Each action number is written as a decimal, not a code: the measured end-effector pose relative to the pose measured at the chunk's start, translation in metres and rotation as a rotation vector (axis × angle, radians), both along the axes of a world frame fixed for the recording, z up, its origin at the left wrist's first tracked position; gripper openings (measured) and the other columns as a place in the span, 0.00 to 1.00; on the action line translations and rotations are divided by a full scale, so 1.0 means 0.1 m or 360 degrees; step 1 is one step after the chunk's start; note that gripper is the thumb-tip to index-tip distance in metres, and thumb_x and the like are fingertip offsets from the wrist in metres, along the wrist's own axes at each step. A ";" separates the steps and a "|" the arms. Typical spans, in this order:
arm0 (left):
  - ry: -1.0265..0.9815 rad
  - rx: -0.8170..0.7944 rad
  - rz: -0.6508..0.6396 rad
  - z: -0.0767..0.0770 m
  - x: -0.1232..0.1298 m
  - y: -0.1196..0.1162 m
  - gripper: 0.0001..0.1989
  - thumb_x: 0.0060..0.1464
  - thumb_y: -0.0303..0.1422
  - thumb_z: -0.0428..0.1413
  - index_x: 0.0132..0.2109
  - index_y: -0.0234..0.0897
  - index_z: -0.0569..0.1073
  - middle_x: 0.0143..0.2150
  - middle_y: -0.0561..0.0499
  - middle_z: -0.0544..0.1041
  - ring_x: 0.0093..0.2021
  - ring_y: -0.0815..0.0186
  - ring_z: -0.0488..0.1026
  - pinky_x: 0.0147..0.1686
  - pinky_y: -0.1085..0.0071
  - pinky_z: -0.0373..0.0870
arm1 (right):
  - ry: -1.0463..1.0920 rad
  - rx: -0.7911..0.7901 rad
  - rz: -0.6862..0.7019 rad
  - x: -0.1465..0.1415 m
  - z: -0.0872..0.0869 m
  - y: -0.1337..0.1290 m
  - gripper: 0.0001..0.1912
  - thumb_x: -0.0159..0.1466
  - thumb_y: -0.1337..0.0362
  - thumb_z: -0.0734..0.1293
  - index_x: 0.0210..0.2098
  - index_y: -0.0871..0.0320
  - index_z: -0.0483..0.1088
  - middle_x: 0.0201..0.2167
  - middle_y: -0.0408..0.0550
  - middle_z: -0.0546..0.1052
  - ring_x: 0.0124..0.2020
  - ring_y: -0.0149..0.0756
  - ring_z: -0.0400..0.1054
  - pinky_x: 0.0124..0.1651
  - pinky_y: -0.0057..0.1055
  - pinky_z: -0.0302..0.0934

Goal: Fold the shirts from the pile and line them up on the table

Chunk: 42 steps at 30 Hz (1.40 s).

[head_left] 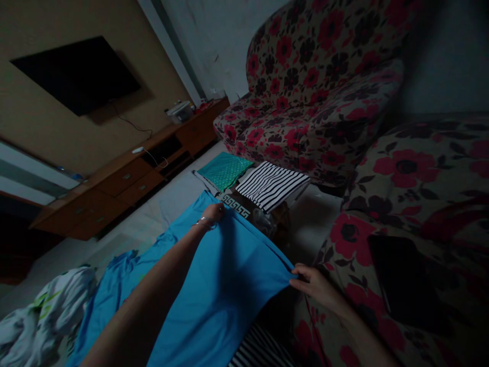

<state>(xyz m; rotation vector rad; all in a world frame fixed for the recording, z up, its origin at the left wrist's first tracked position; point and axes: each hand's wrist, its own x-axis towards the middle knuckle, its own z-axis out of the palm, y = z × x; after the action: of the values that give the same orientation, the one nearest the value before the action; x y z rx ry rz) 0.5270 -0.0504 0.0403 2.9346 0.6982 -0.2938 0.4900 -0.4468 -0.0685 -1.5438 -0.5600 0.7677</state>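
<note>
A blue cloth (214, 275) is spread across the lower middle of the head view. My left hand (214, 211), with bracelets at its wrist, is closed on the cloth's far edge. At the cloth's right corner, my right hand (305, 280) pinches the fabric between thumb and fingers. Beyond the blue cloth lie a folded green cloth (225, 169) and, to its right, a folded black-and-white striped cloth (271, 184). A crumpled white and green cloth (53, 306) sits at the lower left, beside the blue one.
A flowered sofa (298, 122) stands behind, and another flowered seat (431, 178) is on the right with a dark flat object (405, 275) on it. At the left, a wooden cabinet (126, 178) runs under a wall-mounted television (80, 74).
</note>
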 end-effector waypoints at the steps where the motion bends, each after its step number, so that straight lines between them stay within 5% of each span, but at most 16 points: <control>1: -0.0014 0.0022 0.0014 0.04 0.01 -0.01 0.12 0.46 0.22 0.52 0.37 0.36 0.75 0.30 0.53 0.76 0.32 0.68 0.71 0.32 0.76 0.63 | -0.0019 0.0012 -0.0014 0.01 0.02 -0.01 0.14 0.56 0.53 0.68 0.29 0.59 0.69 0.28 0.42 0.66 0.32 0.32 0.62 0.36 0.27 0.57; 7: -0.0106 0.0127 0.0111 0.26 0.07 -0.14 0.12 0.50 0.23 0.50 0.40 0.36 0.74 0.34 0.50 0.77 0.34 0.66 0.71 0.34 0.75 0.64 | -0.0053 0.0097 -0.0152 0.06 0.06 -0.05 0.15 0.57 0.52 0.67 0.26 0.58 0.66 0.29 0.43 0.66 0.33 0.33 0.62 0.38 0.27 0.58; 11: -0.0133 0.0164 0.0183 0.27 0.15 -0.24 0.12 0.52 0.24 0.48 0.41 0.35 0.74 0.35 0.47 0.77 0.36 0.64 0.72 0.36 0.73 0.65 | -0.0054 0.0129 -0.0295 0.06 0.04 -0.04 0.12 0.56 0.55 0.67 0.27 0.58 0.66 0.31 0.44 0.68 0.37 0.35 0.63 0.41 0.28 0.59; 19: -0.0163 0.0179 0.0324 0.04 0.34 -0.41 0.14 0.55 0.23 0.46 0.45 0.34 0.71 0.43 0.42 0.77 0.42 0.59 0.72 0.40 0.68 0.66 | 0.0127 0.0052 -0.0432 0.02 0.06 -0.03 0.12 0.57 0.57 0.64 0.25 0.56 0.59 0.21 0.38 0.59 0.25 0.28 0.54 0.28 0.25 0.52; 24: -0.0172 0.0136 0.0361 -0.14 0.40 -0.46 0.14 0.56 0.23 0.45 0.47 0.34 0.69 0.43 0.41 0.77 0.42 0.59 0.73 0.40 0.68 0.66 | 0.0235 0.0088 -0.0559 0.04 0.03 -0.04 0.14 0.56 0.54 0.66 0.27 0.56 0.60 0.21 0.38 0.61 0.24 0.29 0.57 0.28 0.25 0.54; 30: -0.0279 0.0100 0.0330 -0.30 0.38 -0.52 0.13 0.59 0.24 0.43 0.47 0.30 0.68 0.46 0.37 0.75 0.46 0.56 0.72 0.42 0.67 0.65 | 0.0472 0.0186 -0.0517 0.01 -0.14 -0.03 0.21 0.59 0.50 0.64 0.46 0.56 0.64 0.37 0.50 0.74 0.33 0.38 0.69 0.33 0.32 0.65; 34: -0.0369 0.0073 0.0241 -0.34 0.29 -0.56 0.11 0.58 0.26 0.48 0.48 0.32 0.69 0.49 0.39 0.73 0.49 0.58 0.70 0.46 0.67 0.65 | 0.0312 0.0100 -0.0526 0.01 -0.22 -0.04 0.21 0.58 0.51 0.64 0.47 0.55 0.69 0.46 0.53 0.74 0.39 0.42 0.70 0.36 0.32 0.66; 38: -0.0387 0.0033 0.0149 -0.29 0.17 -0.44 0.12 0.57 0.30 0.52 0.49 0.36 0.69 0.48 0.45 0.74 0.47 0.63 0.71 0.47 0.70 0.66 | 0.0211 0.0021 -0.0448 0.00 -0.27 -0.07 0.19 0.59 0.50 0.63 0.42 0.55 0.76 0.43 0.51 0.77 0.34 0.39 0.70 0.36 0.32 0.66; 42: -0.0383 0.0104 0.0196 -0.15 0.08 -0.04 0.11 0.58 0.29 0.50 0.47 0.37 0.72 0.47 0.46 0.74 0.45 0.64 0.71 0.46 0.70 0.66 | 0.0262 0.0038 -0.0439 0.00 -0.32 -0.07 0.19 0.56 0.48 0.65 0.32 0.56 0.78 0.35 0.51 0.78 0.31 0.39 0.69 0.34 0.31 0.65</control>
<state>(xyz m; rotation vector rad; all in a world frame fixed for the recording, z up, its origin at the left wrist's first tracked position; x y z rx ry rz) 0.5355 -0.0548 0.0249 2.9016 0.8598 0.0935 0.4898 -0.4538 -0.1004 -1.4817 -0.2279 0.6650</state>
